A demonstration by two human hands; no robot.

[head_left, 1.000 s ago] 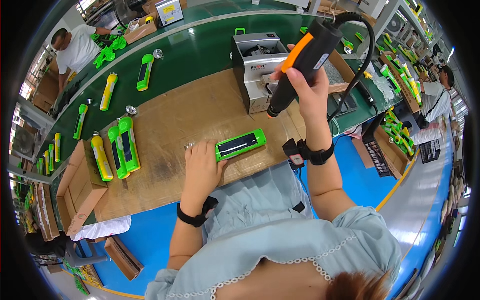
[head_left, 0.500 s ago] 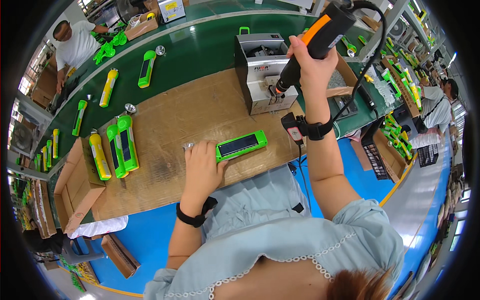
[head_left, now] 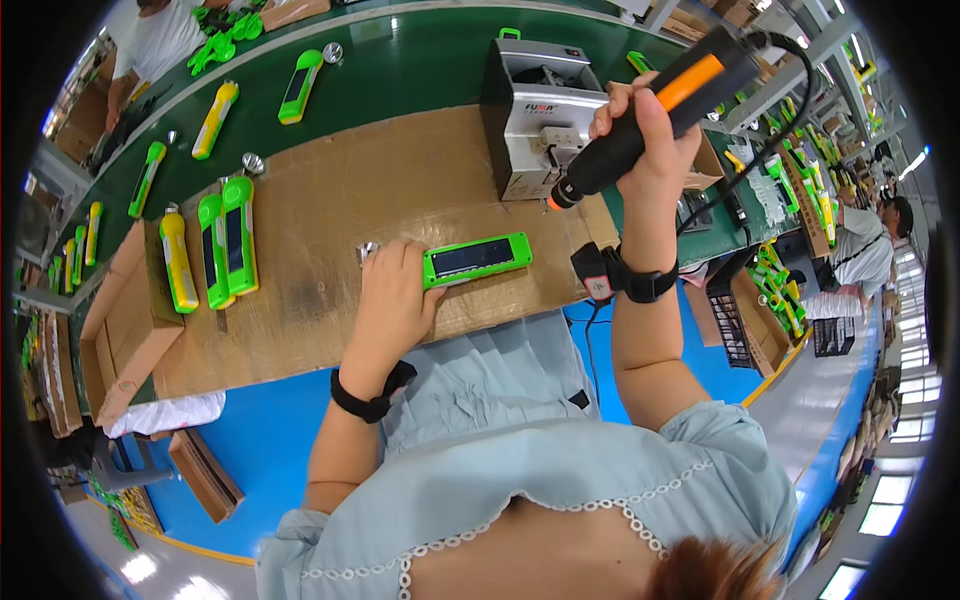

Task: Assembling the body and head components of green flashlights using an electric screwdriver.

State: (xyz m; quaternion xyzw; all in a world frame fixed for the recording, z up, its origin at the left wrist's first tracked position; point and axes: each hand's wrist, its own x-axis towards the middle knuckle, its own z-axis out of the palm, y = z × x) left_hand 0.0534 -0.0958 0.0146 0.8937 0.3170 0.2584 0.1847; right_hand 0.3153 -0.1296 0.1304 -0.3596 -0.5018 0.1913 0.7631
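A green flashlight (head_left: 478, 259) with a dark solar panel on its upper face lies across the brown cardboard mat in front of me. My left hand (head_left: 394, 292) is closed round its left end, thumb on the near side and fingers on the far side. A shiny silver reflector piece (head_left: 368, 250) shows just beyond those fingers. Raised at the right, my right hand (head_left: 658, 150) grips a black electric screwdriver (head_left: 690, 92) with an orange band. Its tip slants down to the left, just off the front of a grey screw feeder (head_left: 532, 110).
Two green flashlights (head_left: 238, 235) and a yellow one (head_left: 178, 262) lie at the left beside an open cardboard box (head_left: 125, 310). More flashlights (head_left: 215, 120) rest on the green bench (head_left: 400, 70) behind. The screwdriver's cable (head_left: 775, 150) hangs at the right. A person (head_left: 165, 45) sits at far left.
My right hand has drawn the screwdriver tip away from the screw feeder, slightly down and toward me. My left hand stays on the flashlight. The whole view has shifted a little.
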